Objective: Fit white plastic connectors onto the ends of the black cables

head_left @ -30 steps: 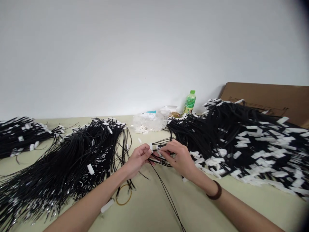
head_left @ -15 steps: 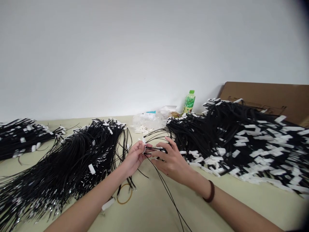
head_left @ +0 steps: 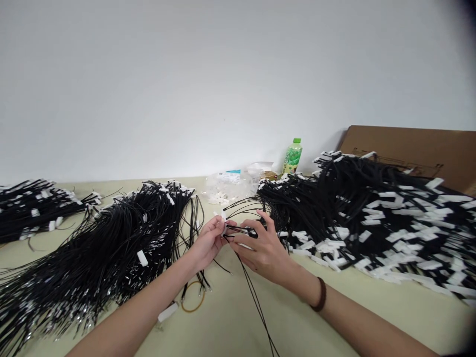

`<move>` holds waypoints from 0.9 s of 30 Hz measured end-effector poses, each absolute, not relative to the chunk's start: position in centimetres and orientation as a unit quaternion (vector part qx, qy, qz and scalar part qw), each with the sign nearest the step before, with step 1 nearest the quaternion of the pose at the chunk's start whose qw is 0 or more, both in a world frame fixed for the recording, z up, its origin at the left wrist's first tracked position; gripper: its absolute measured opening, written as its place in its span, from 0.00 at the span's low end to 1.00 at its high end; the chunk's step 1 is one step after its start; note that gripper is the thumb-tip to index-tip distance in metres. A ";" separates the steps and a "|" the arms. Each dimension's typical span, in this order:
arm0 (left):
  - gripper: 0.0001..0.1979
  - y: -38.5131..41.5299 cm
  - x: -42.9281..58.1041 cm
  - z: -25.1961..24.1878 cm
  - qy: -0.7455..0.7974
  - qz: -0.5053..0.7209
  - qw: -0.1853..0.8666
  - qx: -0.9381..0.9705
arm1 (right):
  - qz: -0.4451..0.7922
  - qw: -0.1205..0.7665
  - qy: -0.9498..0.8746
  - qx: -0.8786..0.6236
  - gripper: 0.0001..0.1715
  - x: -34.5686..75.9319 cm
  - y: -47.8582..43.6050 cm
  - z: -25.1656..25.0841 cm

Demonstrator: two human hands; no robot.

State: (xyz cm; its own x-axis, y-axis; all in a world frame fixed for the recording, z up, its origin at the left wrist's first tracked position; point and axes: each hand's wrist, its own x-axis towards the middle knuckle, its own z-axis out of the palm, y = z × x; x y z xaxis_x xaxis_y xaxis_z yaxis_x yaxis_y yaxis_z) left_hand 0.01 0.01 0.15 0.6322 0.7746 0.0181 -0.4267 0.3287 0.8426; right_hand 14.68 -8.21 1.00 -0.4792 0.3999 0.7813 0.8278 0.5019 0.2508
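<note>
My left hand (head_left: 211,240) is closed in a pinch on a small white connector (head_left: 223,216), mostly covered by the fingers. Thin black wires (head_left: 250,202) curve out of the connector to the right, and other strands (head_left: 258,302) hang down toward the front of the table. My right hand (head_left: 262,248) is beside it, with thumb and lower fingers closed on the black wires near the connector and the index finger raised. The exact contact of the right fingertips is partly hidden.
Bundles of black wires with white connectors lie left (head_left: 126,233) and right (head_left: 372,218). Behind my hands are a clear plastic bag (head_left: 228,187) and a green-capped bottle (head_left: 292,157). A cardboard sheet (head_left: 409,148) leans at the right. A yellow rubber band (head_left: 193,309) lies in front.
My right hand has shifted slightly left, its fingers closer to the connector. The hanging wires have swung a little to the left. My left hand keeps its pinch.
</note>
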 end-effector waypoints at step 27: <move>0.13 0.3 -0.3 0.2 0.255 0.376 0.741 0.495 | 0.035 0.746 -0.494 -0.445 0.11 19.1 -8.8 5.4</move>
State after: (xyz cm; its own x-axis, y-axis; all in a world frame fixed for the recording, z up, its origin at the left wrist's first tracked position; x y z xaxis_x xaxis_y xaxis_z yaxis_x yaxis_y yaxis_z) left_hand -0.28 0.29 0.19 0.5869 0.8097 -0.0046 -0.3058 0.2269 0.9246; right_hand 19.06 -8.84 5.39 0.5090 0.4925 0.7060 0.3876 0.6012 -0.6988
